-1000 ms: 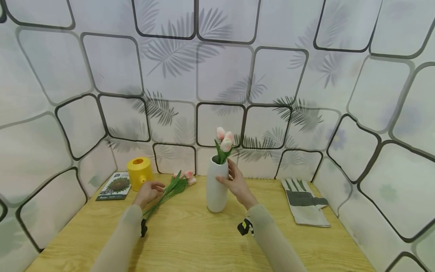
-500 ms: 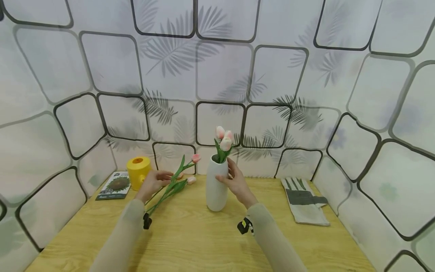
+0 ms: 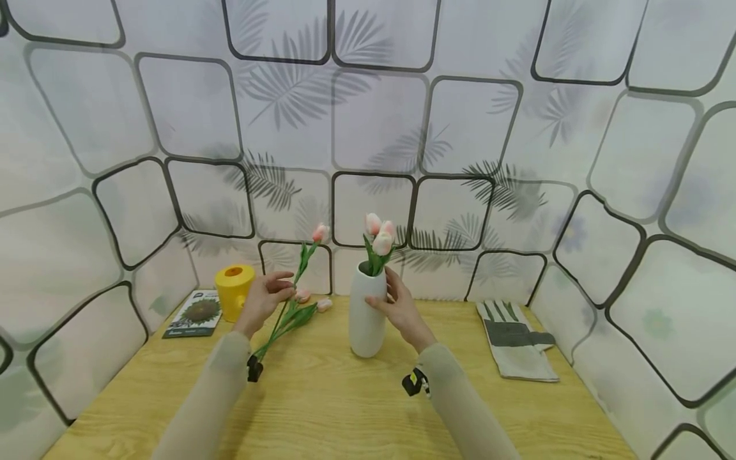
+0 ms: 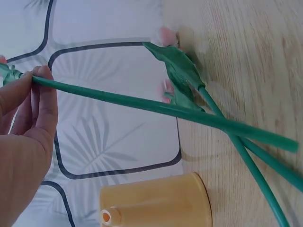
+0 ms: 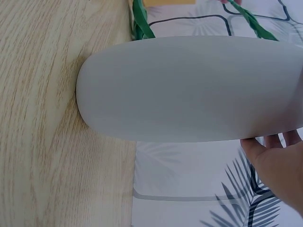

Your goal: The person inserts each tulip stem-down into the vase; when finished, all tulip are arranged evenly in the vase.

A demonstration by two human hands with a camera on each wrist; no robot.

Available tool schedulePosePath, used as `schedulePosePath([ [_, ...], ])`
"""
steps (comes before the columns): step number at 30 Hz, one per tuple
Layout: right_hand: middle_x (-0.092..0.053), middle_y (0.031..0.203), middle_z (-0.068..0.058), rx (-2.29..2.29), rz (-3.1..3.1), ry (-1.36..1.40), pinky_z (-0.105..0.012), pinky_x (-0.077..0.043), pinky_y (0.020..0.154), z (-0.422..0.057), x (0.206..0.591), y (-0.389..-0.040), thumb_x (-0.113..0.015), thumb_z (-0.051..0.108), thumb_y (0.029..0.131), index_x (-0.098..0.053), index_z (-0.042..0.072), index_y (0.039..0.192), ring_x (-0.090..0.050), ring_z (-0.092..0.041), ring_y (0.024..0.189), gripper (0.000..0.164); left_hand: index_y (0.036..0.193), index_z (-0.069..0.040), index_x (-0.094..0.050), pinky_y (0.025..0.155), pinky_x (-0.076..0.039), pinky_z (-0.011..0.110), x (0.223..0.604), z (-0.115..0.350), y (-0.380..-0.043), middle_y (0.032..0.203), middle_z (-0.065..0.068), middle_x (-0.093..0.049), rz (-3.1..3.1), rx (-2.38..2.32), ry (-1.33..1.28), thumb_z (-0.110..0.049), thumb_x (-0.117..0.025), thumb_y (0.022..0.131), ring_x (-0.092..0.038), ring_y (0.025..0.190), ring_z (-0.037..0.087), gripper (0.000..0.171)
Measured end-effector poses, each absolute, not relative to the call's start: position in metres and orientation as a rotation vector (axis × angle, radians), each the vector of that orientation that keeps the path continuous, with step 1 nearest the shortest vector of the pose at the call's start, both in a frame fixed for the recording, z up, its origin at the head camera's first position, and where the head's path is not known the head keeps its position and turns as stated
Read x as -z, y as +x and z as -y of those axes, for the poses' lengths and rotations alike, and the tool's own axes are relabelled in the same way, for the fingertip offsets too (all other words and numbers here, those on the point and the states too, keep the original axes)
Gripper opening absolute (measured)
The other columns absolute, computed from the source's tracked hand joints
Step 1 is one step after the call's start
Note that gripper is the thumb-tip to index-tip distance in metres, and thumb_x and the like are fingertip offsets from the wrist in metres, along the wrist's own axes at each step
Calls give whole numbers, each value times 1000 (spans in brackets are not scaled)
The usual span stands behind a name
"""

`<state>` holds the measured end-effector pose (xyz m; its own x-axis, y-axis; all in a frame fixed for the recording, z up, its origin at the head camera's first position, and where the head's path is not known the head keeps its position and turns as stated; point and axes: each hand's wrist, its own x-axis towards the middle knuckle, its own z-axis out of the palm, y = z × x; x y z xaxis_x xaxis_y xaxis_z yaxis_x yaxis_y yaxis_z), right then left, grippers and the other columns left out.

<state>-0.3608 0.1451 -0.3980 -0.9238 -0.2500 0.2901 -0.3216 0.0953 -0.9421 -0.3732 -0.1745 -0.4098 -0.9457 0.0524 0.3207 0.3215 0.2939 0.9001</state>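
Note:
My left hand (image 3: 266,300) pinches the green stem of a pink tulip (image 3: 320,232) between thumb and fingers, just under its leaves. In the left wrist view the bare stem (image 4: 142,104) slants across, its lower end free. Two more tulips (image 3: 298,318) lie on the table beside that hand, stems crossing. A tall white vase (image 3: 365,326) stands upright at the middle, with several pale pink tulips (image 3: 382,244) in its mouth. My right hand (image 3: 404,314) grips the vase near the top from the right side; the right wrist view shows the fingers (image 5: 253,147) against its wall.
A yellow watering can (image 3: 234,300) stands left of my left hand, close to a seed packet (image 3: 195,314) with a sunflower picture. Grey-and-white gloves (image 3: 514,345) lie at the right. A patterned curtain (image 3: 374,128) encloses the wooden table (image 3: 333,409).
My left hand has taken hold of one tulip from those on the table and raised it, its bloom swinging up and tilting more upright. The right hand and vase have stayed still.

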Motion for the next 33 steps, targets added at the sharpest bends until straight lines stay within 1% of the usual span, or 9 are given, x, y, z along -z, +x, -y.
schedulePosePath([
  [3, -31, 158, -12, -2005, 2292, 592, -53, -25, 119, -146, 397, -362, -72, 15, 91, -20, 17, 157, -31, -33, 145, 84, 137, 2, -53, 86, -58, 39, 408, 171, -373, 115, 30, -64, 2301, 1737, -323, 0, -63, 94, -67, 100, 36, 44],
  [7, -31, 158, -17, -2007, 2303, 610, -55, -26, 118, -146, 385, -353, -71, 11, 91, -19, 11, 157, -31, -37, 145, 84, 139, 3, -50, 86, -57, 44, 405, 166, -373, 113, 30, -61, 2268, 1800, -315, 2, -60, 94, -70, 94, 27, 46],
  [10, -30, 158, -19, -1996, 2312, 625, -56, -26, 117, -145, 376, -344, -70, 9, 91, -18, 6, 156, -30, -39, 144, 84, 141, 4, -48, 89, -56, 45, 405, 163, -371, 112, 25, -58, 2265, 1843, -295, 2, -59, 95, -70, 92, 20, 47],
  [14, -29, 158, -19, -2001, 2318, 630, -56, -26, 117, -144, 372, -340, -69, 9, 91, -18, 7, 157, -29, -39, 145, 83, 140, 5, -47, 92, -54, 44, 405, 159, -370, 113, 19, -57, 2246, 1915, -249, 0, -59, 96, -70, 91, 12, 46],
  [18, -29, 158, -20, -1999, 2315, 635, -57, -26, 117, -145, 378, -345, -69, 10, 91, -17, 7, 157, -29, -39, 145, 84, 133, 7, -51, 92, -54, 45, 403, 154, -369, 112, 18, -59, 2138, 2036, -258, 0, -60, 95, -72, 90, 14, 39],
  [21, -28, 159, -19, -2013, 2301, 630, -56, -25, 118, -145, 387, -355, -70, 10, 91, -16, 9, 157, -29, -38, 145, 85, 125, 8, -50, 89, -56, 43, 399, 151, -369, 106, 11, -63, 2027, 2113, -302, 3, -60, 95, -72, 90, 16, 32],
  [24, -28, 159, -16, -2022, 2283, 622, -56, -24, 118, -145, 395, -362, -70, 11, 91, -17, 12, 157, -29, -37, 146, 85, 121, 7, -49, 88, -56, 41, 393, 148, -368, 102, 6, -65, 1925, 2160, -321, 5, -60, 93, -73, 88, 14, 30],
  [29, -31, 158, -13, -1986, 2275, 610, -56, -27, 117, -145, 399, -363, -72, 16, 90, -21, 16, 157, -31, -35, 145, 84, 128, 4, -50, 85, -57, 38, 382, 142, -365, 103, 10, -63, 1819, 2193, -279, 6, -61, 93, -74, 85, 13, 37],
  [33, -32, 158, -12, -1974, 2274, 606, -56, -27, 117, -146, 399, -362, -73, 18, 89, -22, 17, 157, -32, -35, 145, 85, 133, 3, -52, 80, -59, 33, 376, 136, -362, 101, 8, -62, 1777, 2184, -222, 4, -61, 93, -74, 83, 12, 40],
])
